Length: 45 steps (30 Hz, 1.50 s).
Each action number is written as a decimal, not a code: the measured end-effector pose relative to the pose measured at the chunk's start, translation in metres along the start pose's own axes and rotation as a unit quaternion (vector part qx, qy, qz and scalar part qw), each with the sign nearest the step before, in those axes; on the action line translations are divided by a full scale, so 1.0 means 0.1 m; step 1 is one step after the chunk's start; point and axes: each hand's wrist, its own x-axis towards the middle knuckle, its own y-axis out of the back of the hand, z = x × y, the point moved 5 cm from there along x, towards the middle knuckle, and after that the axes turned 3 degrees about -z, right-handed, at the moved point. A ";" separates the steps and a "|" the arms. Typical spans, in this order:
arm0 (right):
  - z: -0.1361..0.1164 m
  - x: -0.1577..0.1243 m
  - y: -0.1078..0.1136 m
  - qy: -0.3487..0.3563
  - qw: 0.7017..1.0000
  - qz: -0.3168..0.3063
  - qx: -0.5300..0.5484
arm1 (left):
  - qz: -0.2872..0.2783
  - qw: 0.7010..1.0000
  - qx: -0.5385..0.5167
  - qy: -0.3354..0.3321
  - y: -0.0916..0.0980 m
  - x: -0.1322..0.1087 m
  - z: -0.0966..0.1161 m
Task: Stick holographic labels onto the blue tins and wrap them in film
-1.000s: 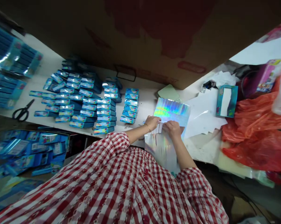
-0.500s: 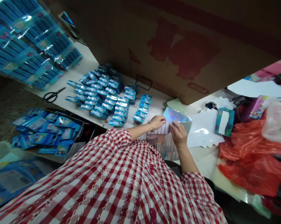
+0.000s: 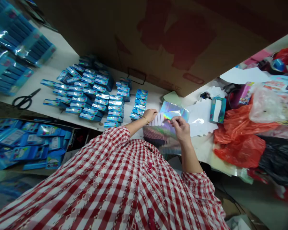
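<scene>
I'm seeing, from far off, a sheet (image 3: 168, 130) lying on the table (image 3: 62, 54) between boxes (image 3: 115, 108) and bags (image 3: 237, 150), scissors (image 3: 30, 96) left of the boxes, a carton (image 3: 153, 38) behind them.

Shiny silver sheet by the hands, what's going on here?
A person in a red-and-white checked top works at the shiny silver sheet. The left hand lies at a row of white strips; the right hand is pinched just right of them, its hold unclear. Small blue boxes stand in rows farther left.
</scene>
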 end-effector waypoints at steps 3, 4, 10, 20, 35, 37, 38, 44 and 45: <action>0.05 0.06 -0.16 -0.072 0.989 0.038 0.126 | 0.014 0.989 -0.147 0.010 0.08 -0.08 -0.05; 0.09 0.08 -0.24 -0.093 0.982 0.047 0.159 | 0.007 0.975 -0.221 0.024 0.10 -0.13 -0.08; 0.40 0.15 -0.80 -0.200 0.937 0.092 0.272 | -0.040 0.864 -0.491 0.104 0.31 -0.47 -0.35; 0.68 0.28 -1.83 -0.245 0.920 0.142 0.270 | 0.099 0.938 -0.313 0.109 0.84 -0.44 -1.21; 0.79 0.51 -2.02 -0.158 0.973 0.162 -0.044 | 0.110 0.965 -0.168 0.169 0.76 -0.09 -1.59; 0.77 0.54 -2.03 -0.154 0.974 0.141 -0.092 | 0.100 0.968 -0.145 0.178 0.75 -0.07 -1.60; 0.76 0.55 -2.02 -0.154 0.972 0.131 -0.120 | 0.095 0.970 -0.130 0.185 0.74 -0.06 -1.59; 0.62 0.56 -1.92 -0.117 0.933 0.042 -0.338 | 0.071 0.978 -0.015 0.197 0.78 -0.08 -1.45; 0.58 0.54 -1.94 -0.084 0.922 0.008 -0.377 | 0.064 0.980 0.000 0.187 0.78 -0.09 -1.42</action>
